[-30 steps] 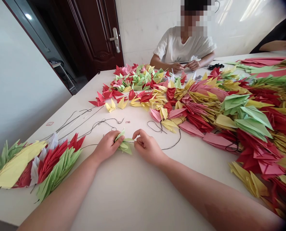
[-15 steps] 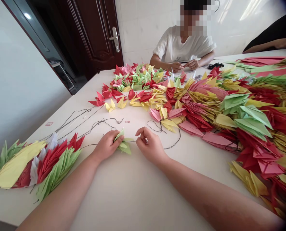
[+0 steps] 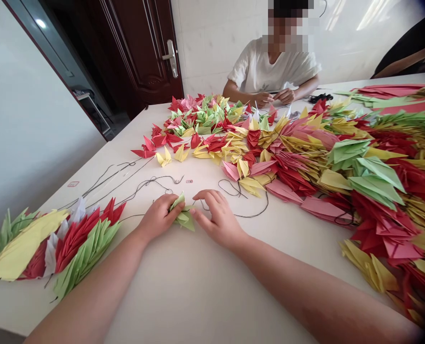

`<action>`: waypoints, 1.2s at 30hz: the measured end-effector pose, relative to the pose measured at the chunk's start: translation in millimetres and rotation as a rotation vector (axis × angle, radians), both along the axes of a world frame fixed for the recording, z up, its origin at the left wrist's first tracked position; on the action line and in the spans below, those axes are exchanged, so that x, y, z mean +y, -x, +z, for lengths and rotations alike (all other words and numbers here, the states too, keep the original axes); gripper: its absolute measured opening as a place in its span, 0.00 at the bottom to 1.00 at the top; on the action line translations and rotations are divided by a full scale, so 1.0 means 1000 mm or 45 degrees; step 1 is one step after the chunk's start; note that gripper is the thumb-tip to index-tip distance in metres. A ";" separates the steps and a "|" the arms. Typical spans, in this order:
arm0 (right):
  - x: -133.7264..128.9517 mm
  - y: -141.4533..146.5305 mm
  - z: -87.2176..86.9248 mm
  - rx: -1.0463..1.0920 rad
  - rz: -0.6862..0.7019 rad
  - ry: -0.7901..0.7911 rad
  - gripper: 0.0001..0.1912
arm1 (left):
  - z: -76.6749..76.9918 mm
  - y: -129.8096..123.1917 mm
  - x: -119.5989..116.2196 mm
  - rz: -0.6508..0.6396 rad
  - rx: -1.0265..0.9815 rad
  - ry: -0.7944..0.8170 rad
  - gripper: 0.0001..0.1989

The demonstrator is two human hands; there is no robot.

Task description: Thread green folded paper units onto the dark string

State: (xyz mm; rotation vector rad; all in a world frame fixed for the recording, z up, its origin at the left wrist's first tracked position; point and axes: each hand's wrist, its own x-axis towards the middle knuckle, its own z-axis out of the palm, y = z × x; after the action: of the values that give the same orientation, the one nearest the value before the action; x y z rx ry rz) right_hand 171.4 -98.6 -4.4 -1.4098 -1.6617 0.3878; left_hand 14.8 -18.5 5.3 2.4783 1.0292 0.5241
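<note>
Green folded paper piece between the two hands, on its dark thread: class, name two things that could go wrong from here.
1. The left hand and right hand pinch the small green folded paper piece; a hard tug might tear it.
2. The thin dark thread lies in loose loops by the right hand and could tangle or snag.

The premises appear to be a plain room in use as a hand-craft workroom. A large white table (image 3: 184,282) fills it, heaped with folded paper pieces (image 3: 305,157) in red, yellow, green and pink, with dark threads (image 3: 141,184) beside them. Beyond the table stand a dark wooden door (image 3: 144,48) and white tiled walls (image 3: 212,43); a person in a white shirt (image 3: 275,67) sits at the table's far side.
</note>
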 end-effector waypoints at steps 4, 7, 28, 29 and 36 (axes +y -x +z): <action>0.001 0.001 -0.002 -0.075 0.113 0.123 0.09 | 0.000 0.001 0.000 -0.023 -0.001 -0.011 0.15; 0.002 0.001 -0.002 -0.079 0.122 0.149 0.10 | 0.000 0.001 0.000 -0.038 -0.001 -0.007 0.14; 0.004 0.001 -0.005 -0.100 0.171 0.184 0.09 | -0.001 0.001 0.001 -0.079 -0.013 -0.002 0.12; 0.004 0.001 -0.005 -0.095 0.175 0.174 0.10 | -0.001 0.001 0.001 -0.074 -0.010 0.002 0.13; 0.003 0.001 -0.006 -0.071 0.168 0.155 0.17 | -0.001 0.001 0.001 -0.052 -0.011 0.012 0.12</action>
State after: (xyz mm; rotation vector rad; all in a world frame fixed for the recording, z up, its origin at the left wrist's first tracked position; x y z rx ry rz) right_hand 170.3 -95.7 -9.9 -1.4139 -1.8085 0.5366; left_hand 14.2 -18.0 4.8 2.4814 0.9732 0.5158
